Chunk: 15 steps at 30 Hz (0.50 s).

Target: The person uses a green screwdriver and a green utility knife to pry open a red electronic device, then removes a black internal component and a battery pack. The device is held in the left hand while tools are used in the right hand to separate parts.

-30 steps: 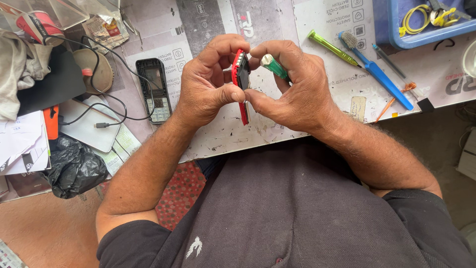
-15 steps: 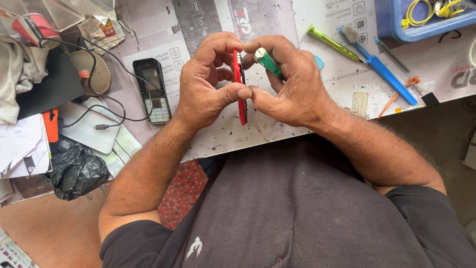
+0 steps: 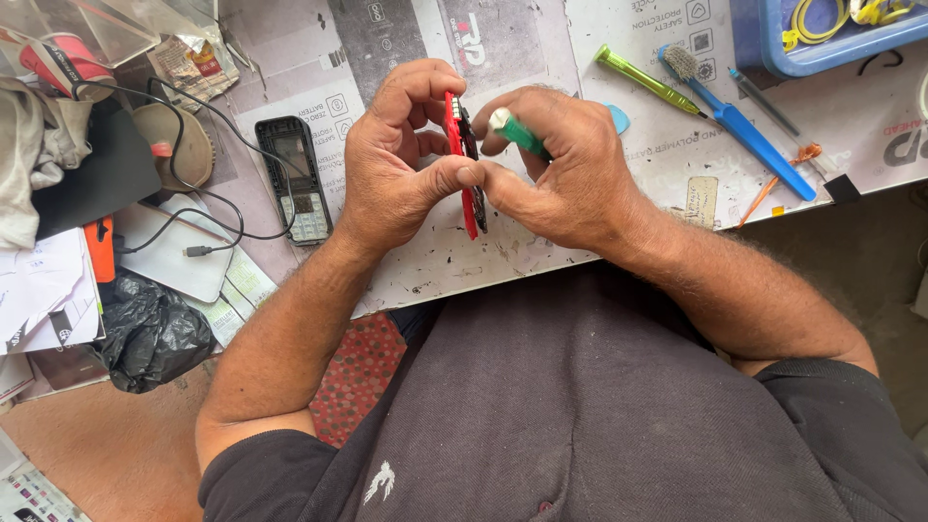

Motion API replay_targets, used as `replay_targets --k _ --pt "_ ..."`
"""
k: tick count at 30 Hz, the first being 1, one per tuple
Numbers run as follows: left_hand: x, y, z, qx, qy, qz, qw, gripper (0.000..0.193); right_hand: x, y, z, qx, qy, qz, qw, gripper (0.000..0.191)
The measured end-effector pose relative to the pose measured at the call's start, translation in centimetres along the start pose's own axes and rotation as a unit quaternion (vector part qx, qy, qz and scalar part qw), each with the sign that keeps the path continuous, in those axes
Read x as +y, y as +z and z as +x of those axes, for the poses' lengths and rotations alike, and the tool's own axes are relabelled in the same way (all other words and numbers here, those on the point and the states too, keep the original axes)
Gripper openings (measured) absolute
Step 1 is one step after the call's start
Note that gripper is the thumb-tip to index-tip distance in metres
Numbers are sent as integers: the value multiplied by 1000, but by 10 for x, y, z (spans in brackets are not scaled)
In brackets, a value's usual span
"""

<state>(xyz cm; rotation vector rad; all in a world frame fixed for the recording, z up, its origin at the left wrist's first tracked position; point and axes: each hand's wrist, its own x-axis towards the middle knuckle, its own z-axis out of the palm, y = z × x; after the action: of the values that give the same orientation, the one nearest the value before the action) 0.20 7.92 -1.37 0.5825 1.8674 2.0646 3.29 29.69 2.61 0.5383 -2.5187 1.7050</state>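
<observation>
Head view: looking down at a cluttered tabletop [image 3: 619, 242] with both hands raised over its middle.
Far left: a pale cloth [image 3: 39, 164] and loose papers [image 3: 43, 295] at the left edge, with a crumpled black plastic bag [image 3: 150, 333] below them.
Left of centre: a dark keypad phone [image 3: 300, 179] lies flat on the tabletop, well apart from the hands, with a black cable [image 3: 208, 198] looping just beside it.
Left hand [image 3: 396, 164]: fingers curled over the top edge of a thin red phone part [image 3: 462, 159], thumb pressed on its side; clamped on it.
Red phone part: held on edge, upright, between the two hands at the centre of the frame, above the tabletop.
Right hand [image 3: 570, 174]: closed round a green-handled screwdriver [image 3: 517, 130], thumb meeting the left thumb against the red part.
Right of centre: a light green tool [image 3: 646, 79], a blue-handled brush [image 3: 739, 126] and a thin pen [image 3: 764, 100] lie side by side, slanted, on the tabletop.
Upper right: a blue tray [image 3: 773, 43] holds coiled yellow wire [image 3: 817, 19]; its other contents are cut off by the frame.
</observation>
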Motion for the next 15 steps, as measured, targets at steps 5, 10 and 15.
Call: replay_targets --k 5,10,15 --pt "-1 2 0 1 7 12 1000 65 1 4 -2 12 -25 -12 1000 17" --pt "-1 3 -1 6 14 24 1000 65 -2 4 -3 22 -33 -28 999 20" --pt "0 4 1 2 11 -10 1000 63 -7 5 -4 37 -34 -39 998 19"
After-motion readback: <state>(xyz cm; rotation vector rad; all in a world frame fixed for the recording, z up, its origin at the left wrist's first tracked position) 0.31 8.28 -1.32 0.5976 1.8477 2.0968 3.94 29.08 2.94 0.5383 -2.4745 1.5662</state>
